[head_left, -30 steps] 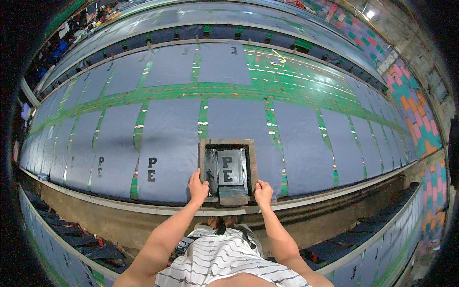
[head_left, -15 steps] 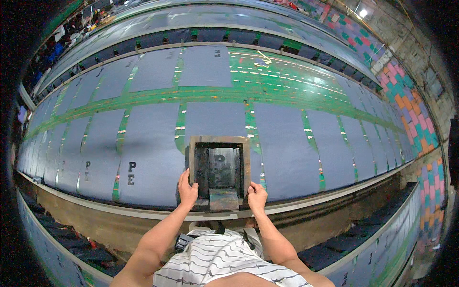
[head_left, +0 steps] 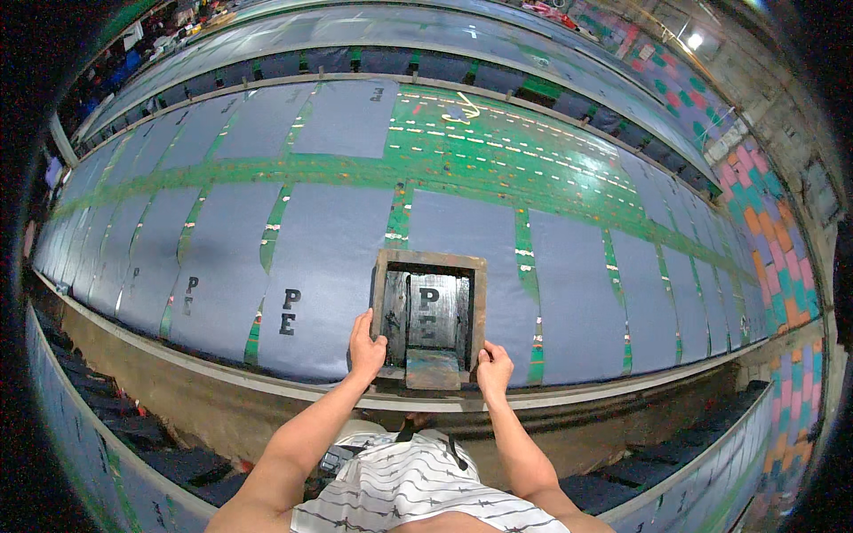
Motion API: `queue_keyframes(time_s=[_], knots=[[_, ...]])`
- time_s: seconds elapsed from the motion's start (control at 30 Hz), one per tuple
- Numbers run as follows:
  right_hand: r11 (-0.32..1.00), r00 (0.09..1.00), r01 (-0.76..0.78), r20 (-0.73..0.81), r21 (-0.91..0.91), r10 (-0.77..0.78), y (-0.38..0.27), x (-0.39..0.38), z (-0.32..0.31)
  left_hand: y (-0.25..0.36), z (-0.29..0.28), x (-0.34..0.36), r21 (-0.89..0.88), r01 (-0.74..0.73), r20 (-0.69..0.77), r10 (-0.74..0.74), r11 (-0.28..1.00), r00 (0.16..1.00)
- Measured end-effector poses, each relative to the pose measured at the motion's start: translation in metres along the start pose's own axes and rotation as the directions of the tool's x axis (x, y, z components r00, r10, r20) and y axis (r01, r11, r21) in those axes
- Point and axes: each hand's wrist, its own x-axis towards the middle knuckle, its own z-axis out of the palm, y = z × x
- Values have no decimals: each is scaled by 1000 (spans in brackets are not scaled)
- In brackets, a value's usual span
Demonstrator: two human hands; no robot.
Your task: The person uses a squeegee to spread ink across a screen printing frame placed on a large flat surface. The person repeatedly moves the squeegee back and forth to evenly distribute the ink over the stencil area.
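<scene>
A wooden-rimmed printing screen [head_left: 477, 298] is over a grey-blue fabric panel [head_left: 462, 222] at the table's near edge. My left hand [head_left: 366, 346] is closed on its left side, near the lower corner. On the opposite side, my right hand [head_left: 494, 367] pinches the rim with bent fingers. Black ink coats the mesh, where dark letter shapes [head_left: 428, 311] show. A flat squeegee-like board [head_left: 433, 369] leans inside the near end, touched by neither hand. Left of the screen, a panel [head_left: 329, 240] bears bold black letters [head_left: 288, 311]. Whether the screen lies fully flat I cannot tell.
The long green table [head_left: 338, 169] carries rows of similar panels, parted by green strips with pale marks. Its near rail [head_left: 267, 384] runs before me. More long tables [head_left: 355, 35] stand beyond, and others behind me at both sides. A painted brick wall [head_left: 769, 231] rises at right.
The screen has shifted one panel rightward, with both hands still on it. Black letters now show on the panel it covered before. My view has moved right too.
</scene>
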Motion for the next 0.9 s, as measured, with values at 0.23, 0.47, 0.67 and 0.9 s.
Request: queue_keyframes(time_s=[0.23, 0.47, 0.67, 0.9], knots=[[999, 999, -29, 27, 42, 28, 37, 11, -17, -1, 36, -11, 90, -26, 25, 24, 996, 999], [1000, 998, -20, 52, 13, 20, 45, 13, -20, -7, 45, -17, 153, -47, -14, 49, 987, 999], [998, 994, -61, 97, 30, 58, 53, 10, -23, -5, 47, -26, 122, -34, -1, 35, 992, 999], [999, 997, -42, 66, -20, 44, 65, 6, -19, -9, 48, -27, 97, -14, 22, 12, 995, 1000]])
